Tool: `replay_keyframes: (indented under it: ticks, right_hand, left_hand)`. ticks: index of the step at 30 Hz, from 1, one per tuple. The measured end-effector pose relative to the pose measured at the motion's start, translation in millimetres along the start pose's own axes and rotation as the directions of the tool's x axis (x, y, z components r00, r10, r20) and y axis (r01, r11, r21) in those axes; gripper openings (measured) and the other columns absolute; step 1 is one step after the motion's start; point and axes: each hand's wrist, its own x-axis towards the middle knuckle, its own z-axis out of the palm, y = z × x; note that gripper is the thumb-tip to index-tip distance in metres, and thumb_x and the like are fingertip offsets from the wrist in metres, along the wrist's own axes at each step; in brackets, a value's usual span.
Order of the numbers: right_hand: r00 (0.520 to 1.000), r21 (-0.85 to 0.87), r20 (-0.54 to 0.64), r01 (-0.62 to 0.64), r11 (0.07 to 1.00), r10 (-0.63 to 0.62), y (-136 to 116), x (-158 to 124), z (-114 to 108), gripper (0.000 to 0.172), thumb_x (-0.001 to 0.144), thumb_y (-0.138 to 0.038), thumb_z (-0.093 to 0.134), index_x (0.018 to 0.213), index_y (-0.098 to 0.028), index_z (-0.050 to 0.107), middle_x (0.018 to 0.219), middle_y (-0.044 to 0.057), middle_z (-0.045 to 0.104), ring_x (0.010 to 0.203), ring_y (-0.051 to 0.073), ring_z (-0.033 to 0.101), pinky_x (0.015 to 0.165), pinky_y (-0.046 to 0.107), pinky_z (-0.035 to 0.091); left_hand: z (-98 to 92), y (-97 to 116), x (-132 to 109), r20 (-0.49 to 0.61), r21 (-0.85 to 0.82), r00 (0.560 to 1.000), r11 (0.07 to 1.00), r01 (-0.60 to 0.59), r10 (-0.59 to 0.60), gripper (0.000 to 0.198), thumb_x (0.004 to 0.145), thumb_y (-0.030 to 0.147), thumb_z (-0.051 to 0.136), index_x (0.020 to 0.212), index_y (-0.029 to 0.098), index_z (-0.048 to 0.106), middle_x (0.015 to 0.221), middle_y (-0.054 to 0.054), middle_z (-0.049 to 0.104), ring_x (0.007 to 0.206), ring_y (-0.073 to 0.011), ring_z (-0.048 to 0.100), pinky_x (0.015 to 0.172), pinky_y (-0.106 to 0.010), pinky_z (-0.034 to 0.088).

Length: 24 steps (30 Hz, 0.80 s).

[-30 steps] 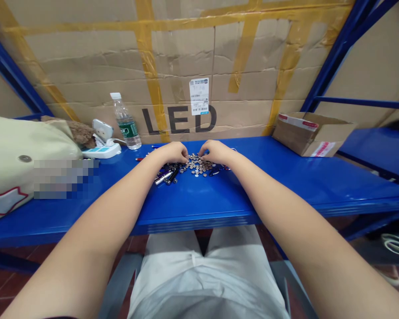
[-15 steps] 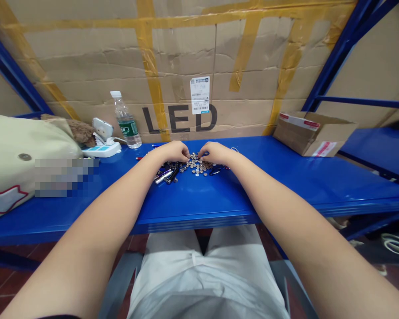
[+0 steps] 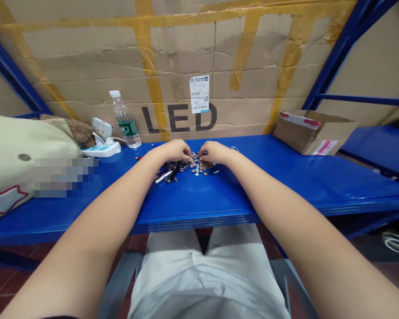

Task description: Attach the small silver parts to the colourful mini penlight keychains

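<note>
Small round silvery discs, which look like button cells, lie in a loose pile on the blue table. At the pile's left side my left hand has its fingertips pinched together just over the discs. My right hand is closed the same way at the far right of the pile, a short gap from the left. Anything between either set of fingertips is too small to make out. Silver and black penlight-like tubes lie below my left hand. Dark small pieces sit under my right hand.
A water bottle and a white power strip with a plugged-in charger stand at the back left, beside a pale bag. An open cardboard box is at the back right. A large taped cardboard sheet rises behind the table.
My left hand has moved slightly right, bringing its fingertips nearer to my right hand. My right hand has barely moved and stays over the discs.
</note>
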Motion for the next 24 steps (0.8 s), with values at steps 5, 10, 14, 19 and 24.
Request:
replay_keyframes:
  ticks: [5,10,14,19,24]
  right_hand:
    - [0.999,0.032,0.040,-0.024,0.999,0.023,2.4,2.5,1.0,0.025,0.077,-0.032,0.066,0.100,-0.025,0.074,0.092,0.007,0.072,0.087,0.020,0.064,0.076,0.026,0.047]
    - [0.997,0.047,0.060,-0.040,0.998,0.037,3.3,4.0,1.4,0.023,0.077,-0.030,0.065,0.096,-0.022,0.074,0.088,0.007,0.072,0.083,0.019,0.064,0.072,0.024,0.046]
    - [0.997,0.030,0.066,-0.039,0.999,0.037,2.0,3.2,0.6,0.019,0.078,-0.029,0.063,0.092,-0.021,0.074,0.086,0.007,0.072,0.078,0.017,0.063,0.070,0.024,0.045]
    - [0.996,-0.007,0.093,-0.014,1.000,0.015,0.7,3.2,0.3,0.019,0.082,-0.029,0.056,0.082,-0.019,0.073,0.084,0.007,0.071,0.073,0.016,0.062,0.065,0.024,0.043]
    - [0.994,-0.011,0.105,-0.040,0.999,0.041,-2.5,2.0,-0.3,0.018,0.080,-0.029,0.057,0.077,-0.017,0.071,0.082,0.008,0.071,0.072,0.017,0.062,0.064,0.024,0.043]
  left_hand:
    - [0.7,0.0,-0.3,0.054,-0.055,0.998,0.998,0.032,-0.029,0.027,0.073,0.043,0.064,0.088,0.024,0.074,0.091,-0.001,0.073,0.081,-0.0162,0.062,0.070,-0.023,0.041]
    - [1.9,0.2,0.9,0.058,-0.057,0.998,0.998,0.038,-0.035,0.020,0.073,0.034,0.065,0.086,0.022,0.073,0.088,-0.001,0.072,0.079,-0.0156,0.062,0.068,-0.023,0.040]
    - [2.8,3.1,0.5,0.042,-0.045,0.997,0.996,0.073,-0.072,0.021,0.073,0.035,0.066,0.085,0.020,0.072,0.085,-0.002,0.072,0.076,-0.0159,0.061,0.066,-0.024,0.039]
    - [4.8,4.5,2.8,-0.032,0.004,0.998,0.998,0.058,-0.058,0.019,0.071,0.033,0.068,0.083,0.018,0.071,0.084,-0.003,0.071,0.074,-0.0153,0.060,0.066,-0.024,0.039]
    - [7.0,4.7,5.4,-0.093,0.046,0.994,0.998,0.053,-0.049,0.016,0.071,0.030,0.069,0.080,0.018,0.072,0.082,-0.003,0.072,0.075,-0.0150,0.061,0.065,-0.023,0.038]
